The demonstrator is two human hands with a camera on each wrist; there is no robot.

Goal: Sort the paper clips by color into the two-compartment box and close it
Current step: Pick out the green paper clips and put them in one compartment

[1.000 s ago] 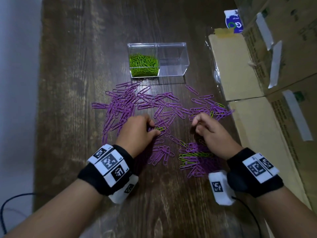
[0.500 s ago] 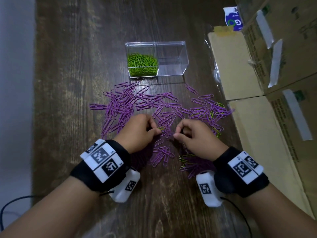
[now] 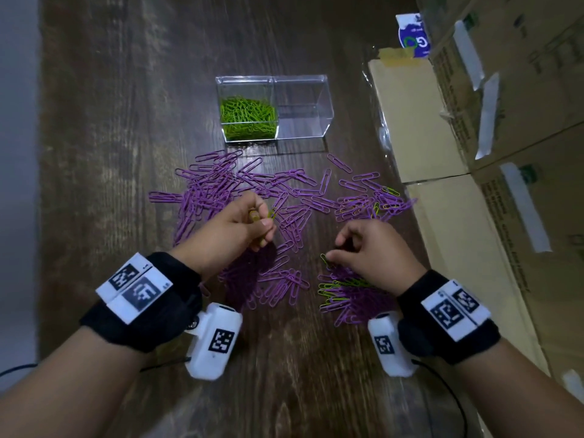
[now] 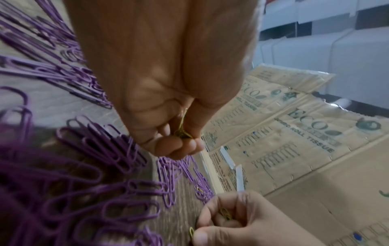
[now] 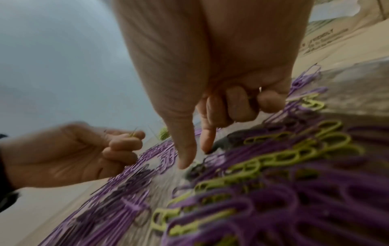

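Gripping a small bunch of green wire paper clips [image 3: 262, 218], the left hand [image 3: 235, 227] hovers over the scattered purple wire paper clips [image 3: 221, 191] on the dark wood-grain desk [image 3: 110, 153]; its fingers [image 4: 174, 148] are curled tight, so most of the bunch is buried in the fist and only a few loops poke out, their number impossible to count. Beyond it stands the clear plastic two-compartment box [image 3: 316, 90], lid not visible, with a heap of green clips [image 3: 248, 118] in its left compartment. To the right, the right hand [image 3: 376, 254] has thumb and forefinger reaching down onto a lone green clip [image 3: 325, 260] at the edge of a mixed purple-and-green pile [image 3: 344, 295], while its other fingers [image 5: 242, 106] fold over another green clip glimpsed in the left wrist view; the right wrist view is too blurred to confirm the pinch. Part of that pile lies hidden under the wrist. Taped brown cardboard cartons [image 3: 505, 153] line the right edge, cut off by the frame
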